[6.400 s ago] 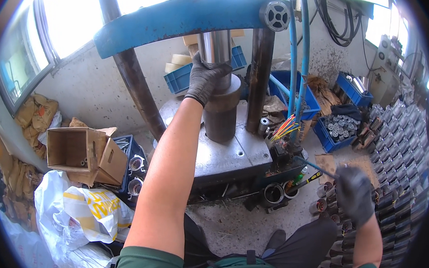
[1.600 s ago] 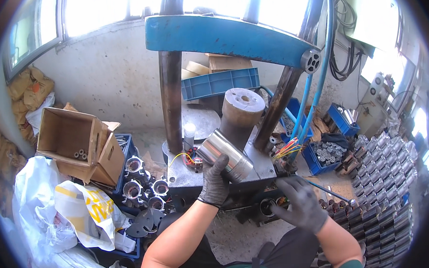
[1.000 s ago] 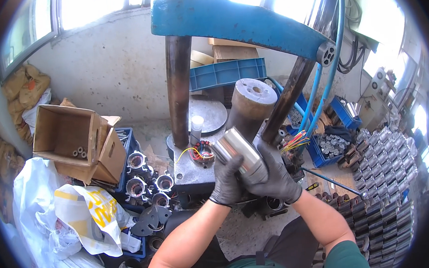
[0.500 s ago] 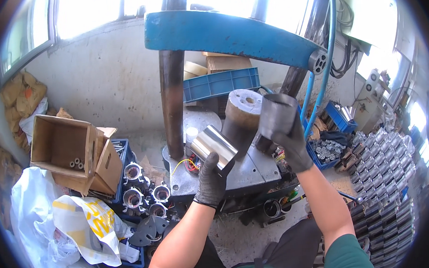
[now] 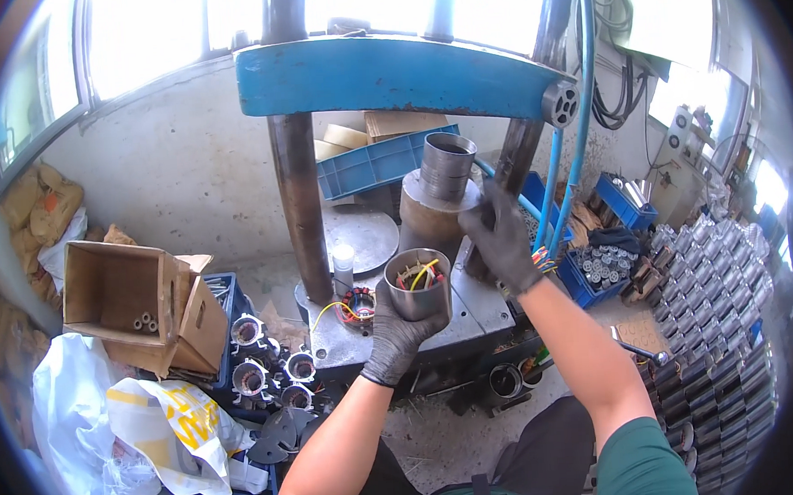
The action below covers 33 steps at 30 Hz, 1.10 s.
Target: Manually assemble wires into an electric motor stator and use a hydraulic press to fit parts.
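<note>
My left hand, in a dark grey glove, is closed round a metal motor housing. The housing stands upright with its open mouth up, and inside show a stator's windings with yellow and red wires. A dark metal sleeve rests on top of a thick round steel block on the press bed. My right hand, gloved too, is off the sleeve, beside the block, with its fingers apart and nothing seen in them. A wound stator with a yellow lead lies on the bed left of my left hand.
A blue press beam spans above on dark steel columns. Left are an open carton, motor end frames and plastic bags. Stacked metal cylinders and blue crates fill the right side.
The dark sleeve went from my right hand onto the round block, and that hand let go. My left hand turned the housing upright, so its mouth and wires now show.
</note>
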### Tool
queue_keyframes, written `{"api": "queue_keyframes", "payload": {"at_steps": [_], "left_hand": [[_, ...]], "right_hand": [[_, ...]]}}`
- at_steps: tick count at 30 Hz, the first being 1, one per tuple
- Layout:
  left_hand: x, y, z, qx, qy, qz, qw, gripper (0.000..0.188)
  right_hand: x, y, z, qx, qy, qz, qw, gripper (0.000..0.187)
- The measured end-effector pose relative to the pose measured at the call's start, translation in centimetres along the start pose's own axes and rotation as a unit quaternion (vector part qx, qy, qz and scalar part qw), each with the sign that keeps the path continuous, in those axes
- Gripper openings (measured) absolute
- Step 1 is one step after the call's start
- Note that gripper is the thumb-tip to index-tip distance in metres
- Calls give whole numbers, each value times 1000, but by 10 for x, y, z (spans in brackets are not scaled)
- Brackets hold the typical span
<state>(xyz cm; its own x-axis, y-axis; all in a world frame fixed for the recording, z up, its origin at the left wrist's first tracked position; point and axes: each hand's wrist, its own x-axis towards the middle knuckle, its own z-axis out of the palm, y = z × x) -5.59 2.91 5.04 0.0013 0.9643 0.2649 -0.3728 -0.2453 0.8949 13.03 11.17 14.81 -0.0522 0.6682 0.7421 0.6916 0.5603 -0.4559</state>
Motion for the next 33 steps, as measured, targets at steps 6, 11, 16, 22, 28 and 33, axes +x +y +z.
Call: {"api": "queue_keyframes", "payload": {"at_steps": [6, 11, 16, 22, 28, 33], "left_hand": [[-23, -32, 18, 174, -101, 159, 967, 105], [-43, -45, 41, 421, -267, 213, 840, 80], [-31, -79, 8, 463, -148, 143, 862, 69], [39, -105, -125, 482, 51, 60, 873, 43], [32, -97, -106, 522, 25, -6, 853, 39], [26, -99, -93, 571, 28, 8, 821, 40]], "right_hand": [[-113, 7, -59, 375, -338, 307, 807, 50], [-188, 78, -104, 369, -314, 390, 783, 51], [-249, 150, -183, 129, -337, 455, 814, 18], [-377, 206, -241, 146, -31, 605, 782, 17], [-534, 186, -285, 274, 260, 706, 599, 8], [-633, 182, -277, 261, 386, 747, 474, 4]]}}
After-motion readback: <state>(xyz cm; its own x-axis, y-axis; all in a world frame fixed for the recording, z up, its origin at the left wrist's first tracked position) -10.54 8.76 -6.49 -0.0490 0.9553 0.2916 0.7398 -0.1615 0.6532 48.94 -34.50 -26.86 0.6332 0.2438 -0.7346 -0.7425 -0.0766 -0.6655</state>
